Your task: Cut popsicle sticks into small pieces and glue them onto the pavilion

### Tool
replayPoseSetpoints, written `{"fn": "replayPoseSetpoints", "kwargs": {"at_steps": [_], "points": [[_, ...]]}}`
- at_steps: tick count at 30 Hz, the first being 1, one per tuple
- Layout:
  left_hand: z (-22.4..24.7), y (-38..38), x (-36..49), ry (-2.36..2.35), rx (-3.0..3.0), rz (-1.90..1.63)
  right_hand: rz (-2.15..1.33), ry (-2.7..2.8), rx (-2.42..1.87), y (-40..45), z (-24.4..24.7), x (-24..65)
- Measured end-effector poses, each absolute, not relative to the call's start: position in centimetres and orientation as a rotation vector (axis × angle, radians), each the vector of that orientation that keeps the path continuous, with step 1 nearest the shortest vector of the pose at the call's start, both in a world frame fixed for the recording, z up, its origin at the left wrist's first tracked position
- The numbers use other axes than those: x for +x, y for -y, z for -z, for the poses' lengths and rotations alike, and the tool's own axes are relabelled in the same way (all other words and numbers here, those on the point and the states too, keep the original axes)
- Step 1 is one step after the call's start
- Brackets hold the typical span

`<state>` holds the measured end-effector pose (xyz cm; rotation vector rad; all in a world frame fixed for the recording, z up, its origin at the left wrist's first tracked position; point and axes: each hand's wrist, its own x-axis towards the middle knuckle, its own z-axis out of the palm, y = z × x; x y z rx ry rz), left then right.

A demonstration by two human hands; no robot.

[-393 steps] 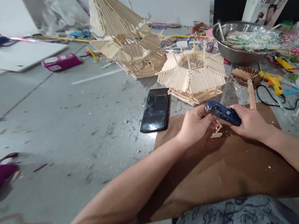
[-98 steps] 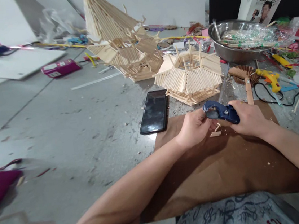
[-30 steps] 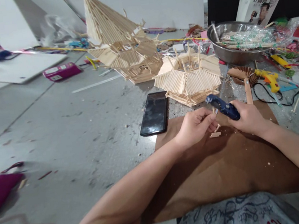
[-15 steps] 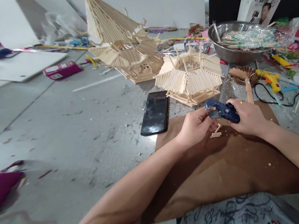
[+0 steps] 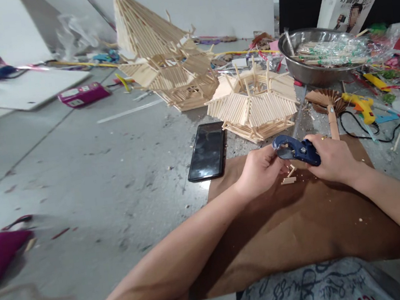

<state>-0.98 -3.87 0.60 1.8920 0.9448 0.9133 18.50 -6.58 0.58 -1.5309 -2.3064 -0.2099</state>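
The right hand [image 5: 333, 157], gripping cutters [image 5: 303, 152], is closing them further, likely cutting a hidden stick the left hand [image 5: 261, 171] is pinching.

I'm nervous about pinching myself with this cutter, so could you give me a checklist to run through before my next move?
1. Blue cutter held in the right hand: ok.
2. Left hand well clear of the blade: cannot tell; it is right by the cutter's mouth and any gap is hidden.
3. Stick seated in the cutter: cannot tell; none shows clearly there.
4. Short stick pieces on the brown sheet: ok, below the hands.
5. Phone out from under the hands: ok, off to their left.
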Motion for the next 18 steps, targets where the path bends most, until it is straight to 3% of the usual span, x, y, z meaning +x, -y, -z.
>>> {"fn": "replayPoseSetpoints", "kwargs": {"at_steps": [18], "points": [[-0.81,4.08,-1.04,-0.982,2.057,-0.959,0.203,2.318,-1.538,6.7,-0.52,18.39]]}}
